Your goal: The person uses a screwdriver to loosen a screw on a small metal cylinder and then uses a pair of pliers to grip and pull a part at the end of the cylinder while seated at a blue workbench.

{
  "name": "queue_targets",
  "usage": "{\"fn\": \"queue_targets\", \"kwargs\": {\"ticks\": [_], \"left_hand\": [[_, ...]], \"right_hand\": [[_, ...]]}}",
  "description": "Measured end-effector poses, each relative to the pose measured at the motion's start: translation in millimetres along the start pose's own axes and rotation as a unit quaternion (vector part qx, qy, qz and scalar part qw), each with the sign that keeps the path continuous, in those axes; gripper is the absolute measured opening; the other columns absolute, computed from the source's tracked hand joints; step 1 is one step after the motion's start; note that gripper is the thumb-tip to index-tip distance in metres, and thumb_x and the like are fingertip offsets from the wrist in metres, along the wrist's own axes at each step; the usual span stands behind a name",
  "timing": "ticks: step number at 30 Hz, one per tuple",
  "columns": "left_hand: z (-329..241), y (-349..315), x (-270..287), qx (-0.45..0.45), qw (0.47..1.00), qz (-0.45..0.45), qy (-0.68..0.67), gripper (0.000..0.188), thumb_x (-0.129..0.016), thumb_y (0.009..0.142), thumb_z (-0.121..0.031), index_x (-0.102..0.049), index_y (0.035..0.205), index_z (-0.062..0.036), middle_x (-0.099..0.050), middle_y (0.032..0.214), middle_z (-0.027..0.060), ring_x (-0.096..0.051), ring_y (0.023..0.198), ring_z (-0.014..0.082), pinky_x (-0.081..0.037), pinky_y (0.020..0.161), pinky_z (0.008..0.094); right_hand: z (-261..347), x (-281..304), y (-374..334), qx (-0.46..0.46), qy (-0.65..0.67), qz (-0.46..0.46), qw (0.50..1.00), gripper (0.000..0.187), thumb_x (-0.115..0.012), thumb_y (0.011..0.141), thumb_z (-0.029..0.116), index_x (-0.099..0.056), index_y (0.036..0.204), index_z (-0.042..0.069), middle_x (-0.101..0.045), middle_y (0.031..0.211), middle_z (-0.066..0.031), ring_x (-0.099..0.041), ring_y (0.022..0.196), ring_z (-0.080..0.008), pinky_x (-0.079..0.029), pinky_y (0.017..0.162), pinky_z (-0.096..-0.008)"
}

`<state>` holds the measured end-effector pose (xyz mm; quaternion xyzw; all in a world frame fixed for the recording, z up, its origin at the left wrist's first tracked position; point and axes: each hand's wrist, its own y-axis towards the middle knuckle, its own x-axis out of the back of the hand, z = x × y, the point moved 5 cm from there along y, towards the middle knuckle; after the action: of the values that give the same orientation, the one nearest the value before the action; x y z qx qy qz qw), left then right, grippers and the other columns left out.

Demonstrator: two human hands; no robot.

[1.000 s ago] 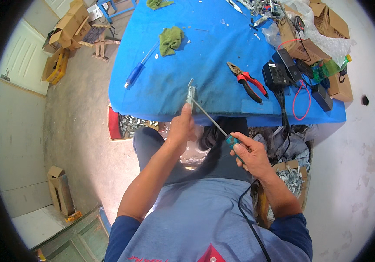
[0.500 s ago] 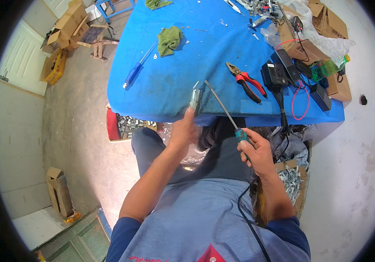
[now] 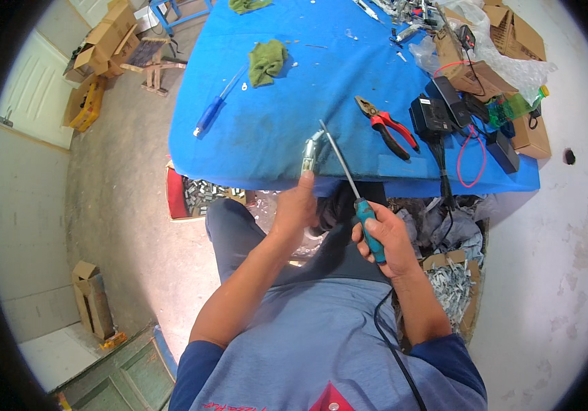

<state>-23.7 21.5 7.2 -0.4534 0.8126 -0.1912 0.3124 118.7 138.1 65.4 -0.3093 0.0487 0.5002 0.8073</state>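
The left hand (image 3: 297, 203) is closed around the lower end of a small metal part (image 3: 308, 155), which stands up from the fingers at the near edge of the blue table (image 3: 287, 130). The right hand (image 3: 384, 237) is wrapped around the teal handle of a screwdriver (image 3: 352, 190), just beside the left hand and below the table edge; the long shaft slants up and to the left, and its tip ends just beside the top of the metal part, though contact cannot be made out. On the table, beyond the metal part, red-handled pliers (image 3: 388, 128) lie to its right, with black chargers (image 3: 438, 109) and a red wire (image 3: 473, 156) farther right. A blue-handled screwdriver (image 3: 217, 106) lies to the left of the metal part, and a crumpled green rag (image 3: 266, 60) lies beyond that. Cardboard boxes (image 3: 513, 82) crowd the far right corner of the table, next to a green plastic bottle (image 3: 513, 107); what they hold is hidden. On the floor under the table's near left edge, a red crate (image 3: 179, 195) holds a heap of small grey metal pieces. Under the near right edge, beside the right forearm, an open cardboard box (image 3: 469, 301) holds similar pale metal pieces.
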Motion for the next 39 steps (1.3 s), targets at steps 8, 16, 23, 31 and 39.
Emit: {"fn": "queue_targets", "kwargs": {"ticks": [8,16,23,31,39], "left_hand": [[7.6,-3.5,-17.2,0.018,0.999,0.027,0.002,0.058,-0.046,0.094,-0.063,-0.037,0.063,-0.0151,-0.030,0.051,-0.0023,-0.028,0.043,0.0120,-0.035,0.048,0.0305],[20.2,-30.2,-16.7,0.107,0.984,0.132,-0.050,0.060,-0.033,0.097,-0.065,-0.039,0.067,-0.0133,-0.034,0.054,-0.0002,-0.029,0.043,0.0121,-0.033,0.047,0.0293],[24.6,-44.5,-16.7,0.101,0.965,0.236,-0.049,0.069,-0.025,0.095,-0.070,-0.048,0.075,-0.0080,-0.047,0.059,0.0071,-0.036,0.043,0.0148,-0.034,0.046,0.0279],[14.8,-44.2,-16.1,0.060,0.966,0.249,-0.047,0.079,-0.024,0.092,-0.075,-0.059,0.083,-0.0042,-0.054,0.066,0.0066,-0.048,0.054,0.0155,-0.039,0.057,0.0276],[-13.6,-22.5,24.6,-0.022,0.983,0.177,-0.054,0.073,-0.032,0.092,-0.072,-0.059,0.079,-0.0059,-0.057,0.070,0.0052,-0.048,0.059,0.0160,-0.041,0.062,0.0287]], "right_hand": [[-11.6,-10.7,38.4,0.132,-0.112,-0.074,0.982,0.039,-0.062,0.092,0.017,-0.048,0.123,-0.003,-0.064,0.102,-0.0090,-0.061,0.090,-0.0124,-0.050,0.066,-0.0247],[-12.9,-34.4,71.6,0.074,-0.069,-0.025,0.995,0.040,-0.065,0.089,0.019,-0.054,0.118,-0.006,-0.064,0.095,-0.0088,-0.059,0.085,-0.0124,-0.050,0.076,-0.0286],[-7.8,-36.6,74.3,0.094,-0.104,0.029,0.990,0.038,-0.069,0.086,0.011,-0.051,0.116,-0.004,-0.061,0.091,-0.0060,-0.059,0.073,-0.0087,-0.050,0.064,-0.0232],[33.3,-37.9,70.8,0.150,-0.141,0.091,0.974,0.039,-0.071,0.083,0.008,-0.053,0.117,-0.001,-0.063,0.096,-0.0044,-0.060,0.084,-0.0096,-0.051,0.075,-0.0243],[67.0,-24.1,98.7,0.119,-0.385,0.210,0.891,0.046,-0.077,0.078,0.021,-0.056,0.114,0.000,-0.061,0.090,-0.0015,-0.058,0.080,-0.0084,-0.048,0.071,-0.0239]]}}
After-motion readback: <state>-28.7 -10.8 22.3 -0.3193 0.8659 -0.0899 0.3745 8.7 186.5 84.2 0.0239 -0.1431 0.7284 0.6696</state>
